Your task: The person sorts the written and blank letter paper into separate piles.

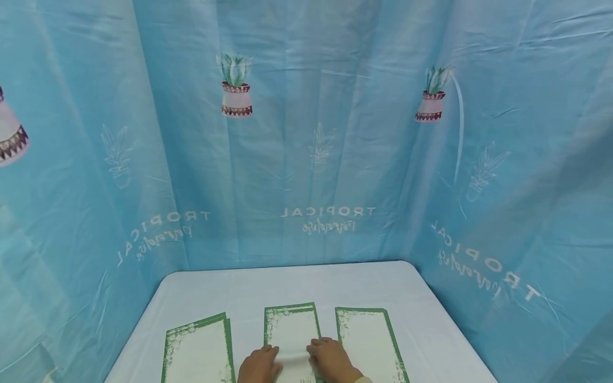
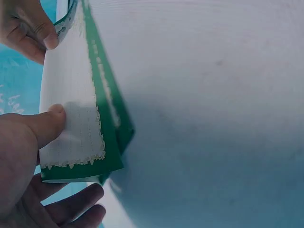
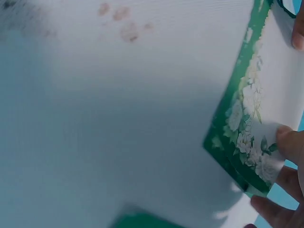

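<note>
In the head view a green-bordered sheet of paper point(image 1: 292, 330) lies in the middle, on at least one similar sheet. My left hand point(image 1: 258, 366) holds its left side and my right hand point(image 1: 333, 360) its right side. The left wrist view shows the left thumb point(image 2: 50, 124) on the sheet's lined face point(image 2: 73, 95), with fingers beneath the lower edge. Seen from the right wrist, the right hand point(image 3: 289, 161) pinches a corner printed with white flowers point(image 3: 251, 142). The near part of the sheet is bent up and blurred.
A second stack of bordered sheets point(image 1: 198, 351) lies to the left and another point(image 1: 369, 340) to the right, close beside the right hand. All rest on a white-covered table point(image 1: 287, 284). Blue printed curtains point(image 1: 297, 159) enclose its back and sides.
</note>
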Motion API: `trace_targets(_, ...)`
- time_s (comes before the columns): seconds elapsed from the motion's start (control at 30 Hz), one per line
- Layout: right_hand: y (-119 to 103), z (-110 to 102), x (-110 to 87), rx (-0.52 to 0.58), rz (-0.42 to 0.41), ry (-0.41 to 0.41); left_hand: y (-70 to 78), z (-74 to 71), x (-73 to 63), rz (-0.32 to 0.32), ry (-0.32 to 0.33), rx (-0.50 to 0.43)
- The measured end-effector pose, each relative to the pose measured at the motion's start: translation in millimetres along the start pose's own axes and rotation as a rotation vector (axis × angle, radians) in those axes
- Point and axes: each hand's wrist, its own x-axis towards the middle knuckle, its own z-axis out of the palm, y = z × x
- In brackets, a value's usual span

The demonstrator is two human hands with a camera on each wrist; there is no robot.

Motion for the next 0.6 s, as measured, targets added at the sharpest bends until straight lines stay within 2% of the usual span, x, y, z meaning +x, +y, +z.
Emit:
trace_targets(0.1,-1.7,-6.8,0.0,0.044,0.023,-0.02,2.5,-5.8,-1.9,-0.002,0.012,-0.035)
trace_targets(0.37,-3.7,-24.4,1.9,0.141,0.101,-0.07,1.9,-16.8,-3.7,0.058,0.009,-0.078)
trace_targets(0.6,-6.3,-39.5,6.1,0.191,0.113,-0.041,5.6,-29.4,-7.3,0.135,0.087,-0.068)
